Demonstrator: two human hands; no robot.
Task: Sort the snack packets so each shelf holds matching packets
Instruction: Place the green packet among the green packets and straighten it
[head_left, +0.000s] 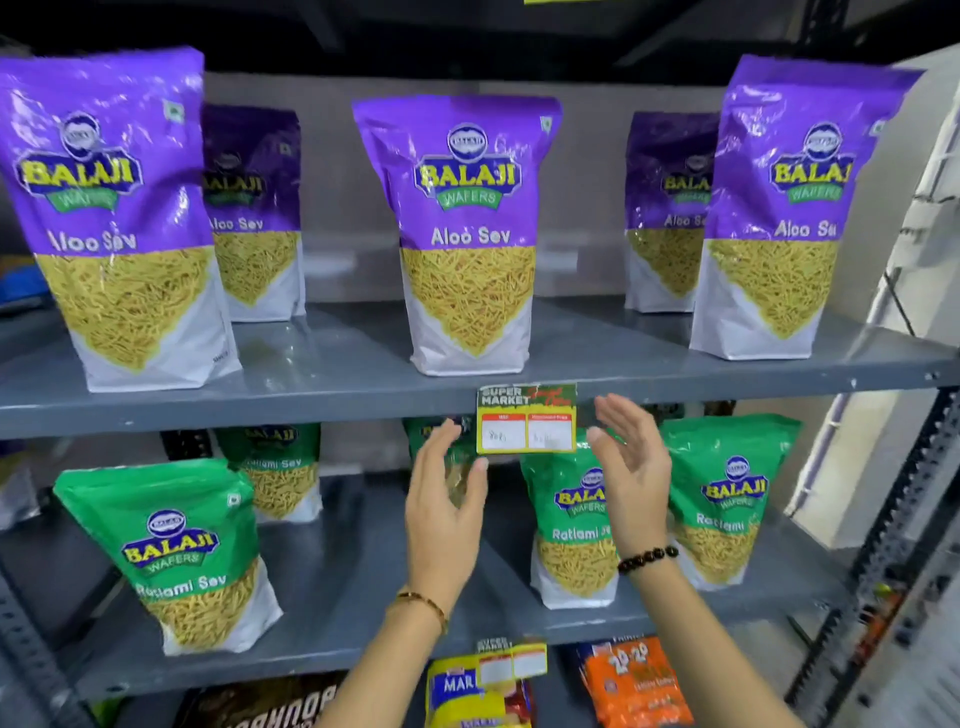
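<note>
Several purple Aloo Sev packets stand upright on the upper grey shelf (363, 400); the middle one (467, 234) is right above my hands. On the lower shelf (322, 587) stand several green Ratlami Sev packets, one at the left (182, 551), one at centre right (571, 525), one partly hidden behind my left hand. My left hand (444, 499) and my right hand (634, 467) are raised side by side in front of the lower shelf, palms facing each other, fingers apart, holding nothing.
A yellow price tag (527, 418) hangs from the upper shelf's edge between my hands. Below are a yellow biscuit pack (467, 691), an orange 20-20 pack (639, 680) and a dark pack (270, 704). The rack's perforated post (893, 545) stands at the right.
</note>
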